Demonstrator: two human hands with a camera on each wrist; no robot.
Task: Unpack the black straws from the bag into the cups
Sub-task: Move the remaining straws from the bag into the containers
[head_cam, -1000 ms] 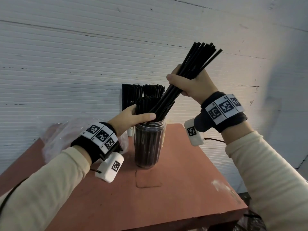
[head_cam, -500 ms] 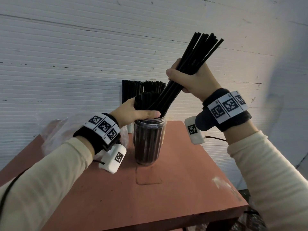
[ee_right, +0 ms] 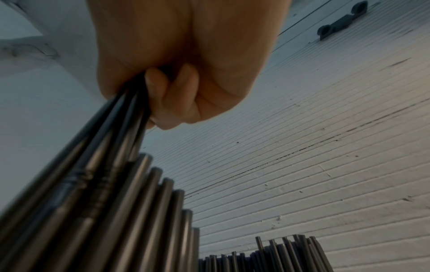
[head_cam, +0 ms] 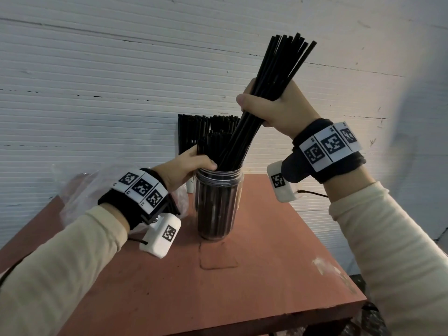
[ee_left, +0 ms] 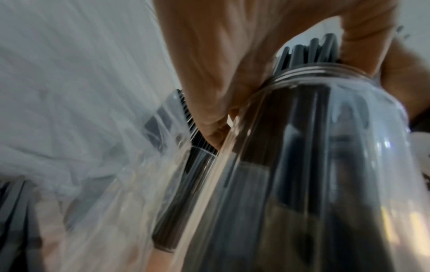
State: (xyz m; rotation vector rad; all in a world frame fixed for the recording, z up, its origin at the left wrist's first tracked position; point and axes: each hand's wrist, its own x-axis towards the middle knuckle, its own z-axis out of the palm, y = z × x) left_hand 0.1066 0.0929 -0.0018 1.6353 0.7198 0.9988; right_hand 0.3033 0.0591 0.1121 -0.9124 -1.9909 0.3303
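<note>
A clear plastic cup [head_cam: 218,202] [ee_left: 314,165] packed with black straws stands in the middle of the red table [head_cam: 278,275]. My left hand [head_cam: 191,163] [ee_left: 221,73] grips the straws standing in that cup, just above its rim. My right hand [head_cam: 274,107] [ee_right: 177,70] grips a tilted bundle of black straws [head_cam: 278,69] [ee_right: 81,174]; the bundle's lower ends reach into the cup's mouth. Behind stands a second cup of straws [head_cam: 194,127] [ee_right: 279,257], its body mostly hidden. The clear plastic bag [head_cam: 80,190] [ee_left: 104,184] lies crumpled at the back left.
A white ribbed wall [head_cam: 97,81] rises right behind the table. The table's right edge [head_cam: 339,258] and front edge drop off close to the cup. A pale smear [head_cam: 329,270] marks the tabletop at the right.
My right hand has lifted the tilted bundle a little higher, and it stands steeper in the cup. My left hand stays on the straws at the cup's rim.
</note>
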